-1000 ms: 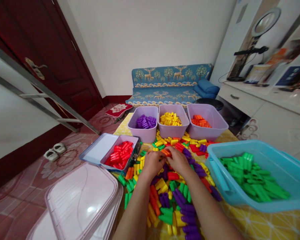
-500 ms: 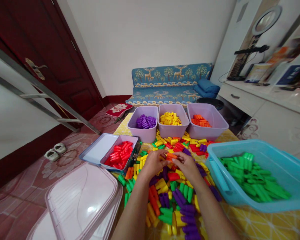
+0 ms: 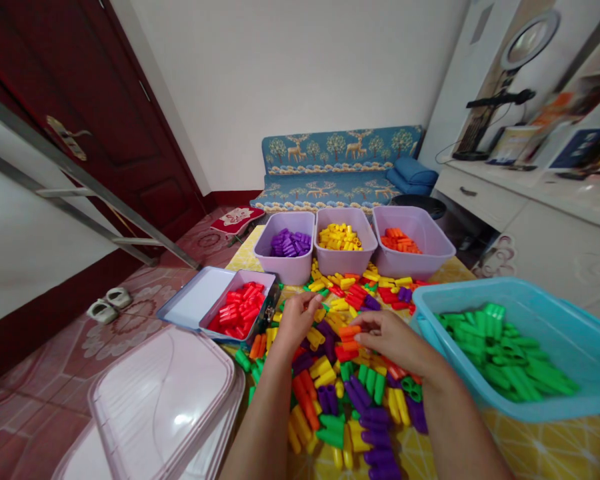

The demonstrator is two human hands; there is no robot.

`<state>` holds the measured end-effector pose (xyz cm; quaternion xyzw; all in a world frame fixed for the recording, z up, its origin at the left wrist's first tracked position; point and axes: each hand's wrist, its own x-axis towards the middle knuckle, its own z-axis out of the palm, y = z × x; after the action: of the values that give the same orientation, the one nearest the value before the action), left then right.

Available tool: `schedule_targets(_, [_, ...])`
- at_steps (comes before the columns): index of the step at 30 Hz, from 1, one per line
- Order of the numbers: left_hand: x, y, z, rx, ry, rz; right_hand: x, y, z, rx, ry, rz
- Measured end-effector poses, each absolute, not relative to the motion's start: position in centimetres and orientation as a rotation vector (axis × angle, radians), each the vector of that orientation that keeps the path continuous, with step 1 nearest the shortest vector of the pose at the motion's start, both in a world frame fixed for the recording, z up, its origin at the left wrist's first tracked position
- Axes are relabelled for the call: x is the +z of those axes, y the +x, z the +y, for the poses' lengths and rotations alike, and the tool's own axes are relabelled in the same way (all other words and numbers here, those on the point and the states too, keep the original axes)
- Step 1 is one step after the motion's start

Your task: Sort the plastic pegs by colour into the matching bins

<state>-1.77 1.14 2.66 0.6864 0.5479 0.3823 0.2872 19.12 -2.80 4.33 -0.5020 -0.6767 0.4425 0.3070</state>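
Observation:
My right hand (image 3: 393, 339) is closed at the fingertips on orange plastic building pieces (image 3: 349, 333), just above the pile. To the left, my left hand (image 3: 297, 323) hovers low over the pile with fingers curled together. A yellow piece (image 3: 320, 313) shows by its fingertips, but I cannot tell whether they hold it. Beneath both hands spreads a mixed heap of tube-shaped plastic pieces in purple (image 3: 359, 393), green (image 3: 331, 432), yellow and red. Many are joined side by side in short rows.
Lilac bins of purple (image 3: 285, 268), yellow (image 3: 347, 259) and orange (image 3: 415, 267) pieces stand behind the heap. A box of red pieces (image 3: 215, 300) is at left, a blue tub of green pieces (image 3: 460, 393) at right. Lids (image 3: 165, 393) lie at front left.
My hands have moved apart. The right has shifted right and toward me with the orange pieces; the left has let go of them and moved slightly left.

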Motion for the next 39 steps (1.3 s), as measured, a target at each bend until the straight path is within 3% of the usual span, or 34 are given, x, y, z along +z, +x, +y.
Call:
schedule_targets(3, [2.2, -1.7, 1.3, 0.983, 1.846, 1.477, 5.8, 19.6, -2.4, 1.131, -1.324, -1.523])
schedule_targets(8, [1.6, -1.5, 1.4, 0.958, 1.857, 1.482, 7.0, 18.7, 0.0, 0.786, -0.878, -0.821])
schedule_targets(11, [1.5, -1.5, 1.4, 0.959, 1.861, 1.488, 5.4, 18.1, 1.6, 0.703, -1.049, -1.003])
schedule_targets(17, [1.4, -1.4, 1.6, 0.932, 1.877, 1.489, 1.4, 17.3, 2.6, 0.316, -1.75, -1.909])
schedule_targets(21, [1.4, -1.4, 1.5, 0.926, 1.866, 1.481, 1.2, 16.6, 1.9, 0.252, -1.9, -2.048])
schedule_targets(24, [1.6, -1.4, 1.3, 0.952, 1.847, 1.452, 1.4, 16.2, 1.3, 0.399, -1.699, -1.895])
schedule_targets(28, [2.3, -1.2, 0.9, 1.083, 1.72, 1.29, 1.8, 15.4, 0.0, 0.858, -1.261, -1.486])
schedule_targets(32, [2.9, -0.7, 0.4, 1.082, 1.537, 0.967, 2.0, 14.9, -1.4, 1.25, -1.089, -1.182])
schedule_targets(39, [3.8, -0.4, -0.5, 0.874, 1.369, 0.669, 1.0, 15.4, -1.7, 1.413, -0.983, -1.063])
